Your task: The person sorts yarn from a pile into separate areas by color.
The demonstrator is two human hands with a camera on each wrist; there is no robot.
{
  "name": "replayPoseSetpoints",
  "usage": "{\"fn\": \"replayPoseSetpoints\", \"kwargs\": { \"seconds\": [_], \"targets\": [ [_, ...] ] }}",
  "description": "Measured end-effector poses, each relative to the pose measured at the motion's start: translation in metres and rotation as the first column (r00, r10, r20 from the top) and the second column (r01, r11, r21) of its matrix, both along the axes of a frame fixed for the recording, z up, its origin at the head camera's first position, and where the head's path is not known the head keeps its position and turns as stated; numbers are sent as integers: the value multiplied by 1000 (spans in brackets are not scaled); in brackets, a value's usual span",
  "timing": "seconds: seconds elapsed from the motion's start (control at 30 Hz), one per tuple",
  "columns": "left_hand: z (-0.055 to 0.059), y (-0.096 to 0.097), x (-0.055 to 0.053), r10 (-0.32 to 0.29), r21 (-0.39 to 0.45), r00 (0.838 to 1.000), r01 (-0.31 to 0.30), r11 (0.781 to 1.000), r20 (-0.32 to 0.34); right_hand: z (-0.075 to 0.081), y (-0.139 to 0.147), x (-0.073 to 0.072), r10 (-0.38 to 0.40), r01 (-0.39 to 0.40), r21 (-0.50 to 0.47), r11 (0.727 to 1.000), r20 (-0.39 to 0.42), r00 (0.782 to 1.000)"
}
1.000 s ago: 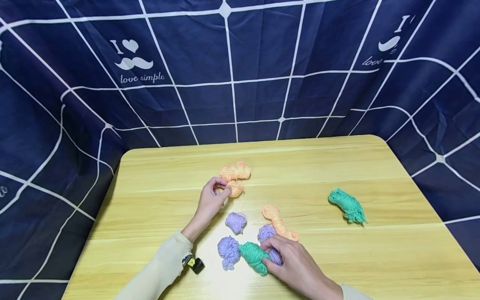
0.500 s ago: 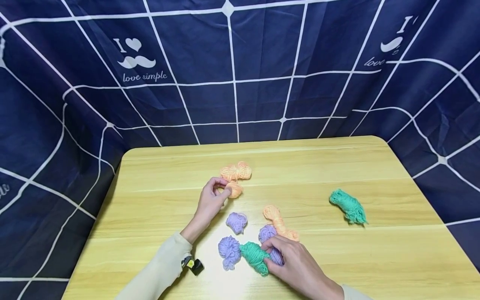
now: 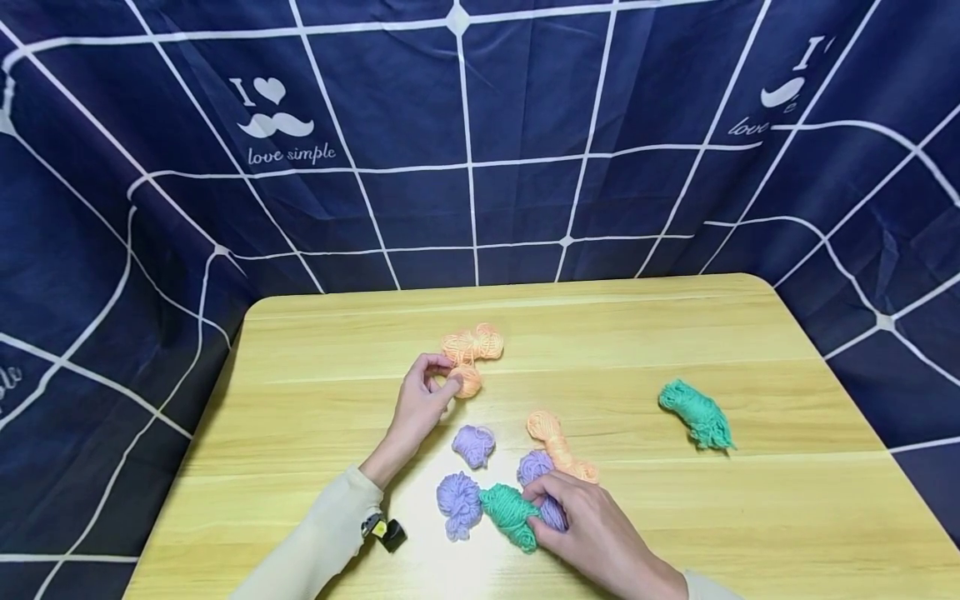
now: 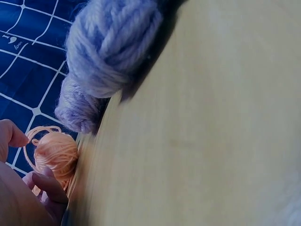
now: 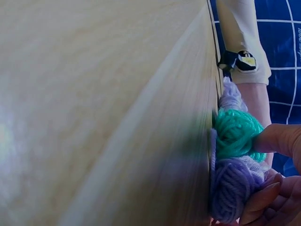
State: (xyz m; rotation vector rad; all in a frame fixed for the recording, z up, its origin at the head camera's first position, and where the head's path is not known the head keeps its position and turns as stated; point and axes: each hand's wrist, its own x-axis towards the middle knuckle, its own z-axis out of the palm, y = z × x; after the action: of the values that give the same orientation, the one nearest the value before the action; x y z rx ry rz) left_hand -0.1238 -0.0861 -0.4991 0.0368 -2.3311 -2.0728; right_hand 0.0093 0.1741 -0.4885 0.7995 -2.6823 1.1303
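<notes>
In the head view my left hand [image 3: 422,400] pinches the edge of a small orange yarn ball [image 3: 468,382] between thumb and fingers. A loose loop of its yarn [image 4: 31,153] rises by the fingertips in the left wrist view. Just behind lies a bow-shaped orange skein [image 3: 472,342]. Lower right, my right hand [image 3: 592,525] grips the end of a green yarn skein [image 3: 506,510], its thumb against the green strands. A purple skein [image 5: 233,188] sits right against the green one, partly covered by the right fingers. Another purple skein [image 3: 458,502] meets the green one's left end.
A small purple ball [image 3: 474,446] lies between the hands. An orange skein [image 3: 553,442] slants beside the right hand. Farther right on the wooden table [image 3: 787,517] rests a second green skein [image 3: 697,414]. A dark blue gridded cloth [image 3: 525,200] hangs around the table.
The small orange ball has turned and shifted slightly left, toward the left hand's fingers. The right hand and the skeins around it stay in place.
</notes>
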Motion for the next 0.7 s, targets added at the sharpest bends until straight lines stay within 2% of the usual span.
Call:
{"fn": "replayPoseSetpoints", "kwargs": {
  "seconds": [0.33, 0.7],
  "targets": [
    [2, 0, 1, 2, 22, 1000, -1, 1000, -22, 0, 0, 0, -9, 9, 9, 1000, 42, 999],
    [5, -3, -1, -17, 37, 999, 18, 999, -33, 0, 1, -1, 3, -3, -2, 1000, 36, 999]
  ]
}}
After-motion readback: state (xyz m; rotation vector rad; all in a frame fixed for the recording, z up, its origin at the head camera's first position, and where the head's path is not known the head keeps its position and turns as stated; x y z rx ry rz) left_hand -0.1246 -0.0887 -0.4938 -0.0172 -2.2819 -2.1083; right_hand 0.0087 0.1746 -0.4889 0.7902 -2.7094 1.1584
